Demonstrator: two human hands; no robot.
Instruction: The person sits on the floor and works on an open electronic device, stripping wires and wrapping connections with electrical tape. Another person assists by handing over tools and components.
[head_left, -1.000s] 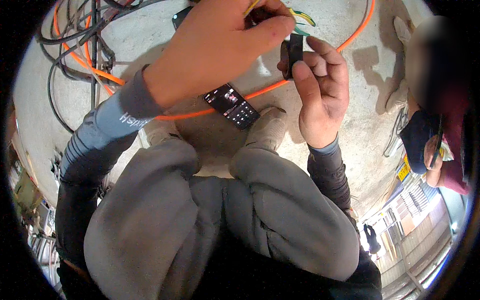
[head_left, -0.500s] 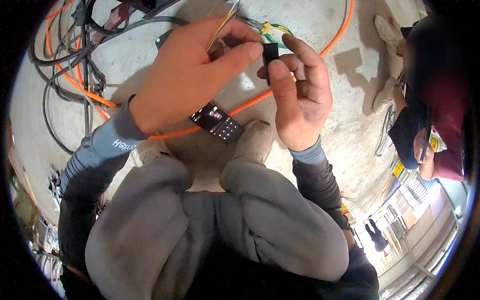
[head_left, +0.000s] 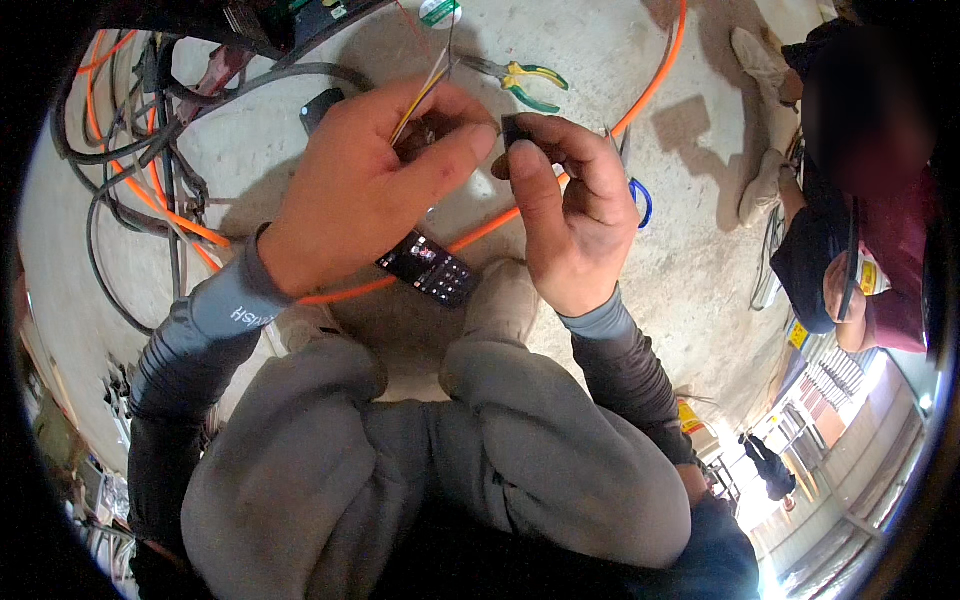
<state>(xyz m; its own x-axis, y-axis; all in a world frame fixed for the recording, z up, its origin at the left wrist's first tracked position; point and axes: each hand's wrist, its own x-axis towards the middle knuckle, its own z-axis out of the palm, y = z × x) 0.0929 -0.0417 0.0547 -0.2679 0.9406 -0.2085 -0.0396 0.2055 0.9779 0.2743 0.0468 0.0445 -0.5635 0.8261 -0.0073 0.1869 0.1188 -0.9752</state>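
My left hand (head_left: 380, 180) is closed on a bundle of thin wires (head_left: 424, 98), with yellow, white and dark strands rising between its fingers. Close to its right, my right hand (head_left: 580, 205) pinches a small flat black piece (head_left: 513, 130) between thumb and fingers; its exact kind cannot be made out. The fingertips of both hands are nearly together, with a narrow gap. Just beyond them on the floor lie pliers (head_left: 535, 82) with green and yellow handles. Below the hands, by my shoes, is a phone (head_left: 428, 268) with its screen lit.
An orange cable (head_left: 655, 88) runs across the concrete floor behind my hands. Black cables (head_left: 175, 110) lie tangled at the left. A blue-handled tool (head_left: 642, 203) is beside my right hand. Another person (head_left: 865, 230) is at the far right. A dark machine edge (head_left: 290, 30) stands at the top.
Both hands sit slightly lower and my right hand has shifted left. Less of the black piece shows. The pliers and the blue-handled tool are now more exposed.
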